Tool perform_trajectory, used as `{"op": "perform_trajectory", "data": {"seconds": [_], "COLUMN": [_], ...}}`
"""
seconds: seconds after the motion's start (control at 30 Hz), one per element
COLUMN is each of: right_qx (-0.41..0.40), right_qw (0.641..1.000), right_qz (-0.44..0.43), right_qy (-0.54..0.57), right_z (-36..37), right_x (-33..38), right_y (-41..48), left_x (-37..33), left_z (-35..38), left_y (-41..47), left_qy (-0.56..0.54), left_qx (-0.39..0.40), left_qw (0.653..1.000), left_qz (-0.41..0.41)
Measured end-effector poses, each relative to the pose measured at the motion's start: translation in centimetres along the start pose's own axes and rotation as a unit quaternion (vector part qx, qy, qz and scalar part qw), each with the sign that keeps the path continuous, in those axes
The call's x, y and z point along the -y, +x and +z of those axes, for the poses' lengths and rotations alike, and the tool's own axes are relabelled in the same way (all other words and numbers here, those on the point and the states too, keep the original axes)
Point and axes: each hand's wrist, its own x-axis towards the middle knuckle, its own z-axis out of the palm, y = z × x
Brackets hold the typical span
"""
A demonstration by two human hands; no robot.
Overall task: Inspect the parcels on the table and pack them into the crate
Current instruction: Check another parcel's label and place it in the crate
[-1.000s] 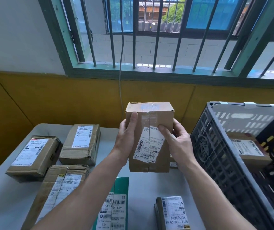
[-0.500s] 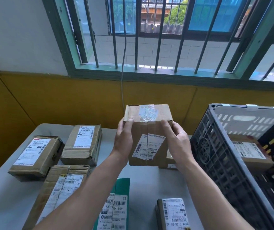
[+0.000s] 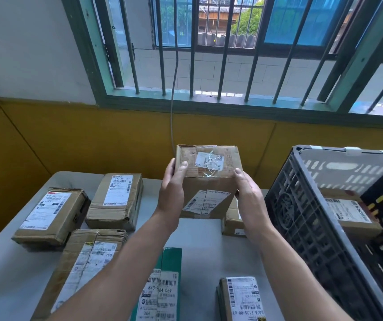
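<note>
My left hand (image 3: 173, 188) and right hand (image 3: 248, 200) grip a parcel (image 3: 209, 181) from either side, thumbs over its top face, holding it above the tabletop's (image 3: 199, 239) far middle, long axis roughly upright. The crate (image 3: 301, 216) stands at the right edge, nearest my right hand, so the parcel must travel rightward over its rim

The lifted parcel (image 3: 209, 181) is plain brown cardboard, with white labels carrying black barcodes. The crate (image 3: 301, 216) is dark grey plastic, its walls a lattice of small openings; its right wall shows yellow dashes on black. One green box (image 3: 173, 262) wears white barcode labels. The table (image 3: 204, 251) is pale grey. The wall (image 3: 93, 140) behind is mustard yellow below, white above, and the window frame (image 3: 93, 54) is teal green.
</note>
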Motion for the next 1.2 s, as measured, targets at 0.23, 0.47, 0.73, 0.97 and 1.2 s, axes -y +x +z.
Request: {"op": "perform_trajectory", "data": {"seconds": [0.23, 0.47, 0.73, 0.97, 1.2], "right_qx": [0.008, -0.017, -0.02, -0.03, -0.033], "right_qw": [1.0, 1.0, 1.0, 1.0, 0.998], "right_qz": [-0.003, 0.001, -0.002, -0.006, -0.013], "right_qy": [-0.001, -0.005, 0.006, 0.008, 0.047], "right_z": [-0.2, 0.3, 0.4, 0.4, 0.4], "right_x": [0.0, 0.7, 0.7, 0.9, 0.9], "right_y": [-0.1, -0.5, -0.9, -1.0, -0.9], "left_x": [0.1, -0.3, -0.7, -1.3, -1.2], "left_z": [-0.5, -0.3, -0.4, 0.0, 0.1], "left_y": [0.5, 0.1, -0.1, -0.7, -0.6], "left_qy": [-0.02, -0.01, -0.016, -0.021, -0.029], "left_qx": [-0.001, 0.001, -0.004, -0.014, -0.001], "left_qw": [1.0, 1.0, 1.0, 1.0, 0.999], "left_qz": [-0.009, -0.006, 0.006, 0.002, -0.014]}}
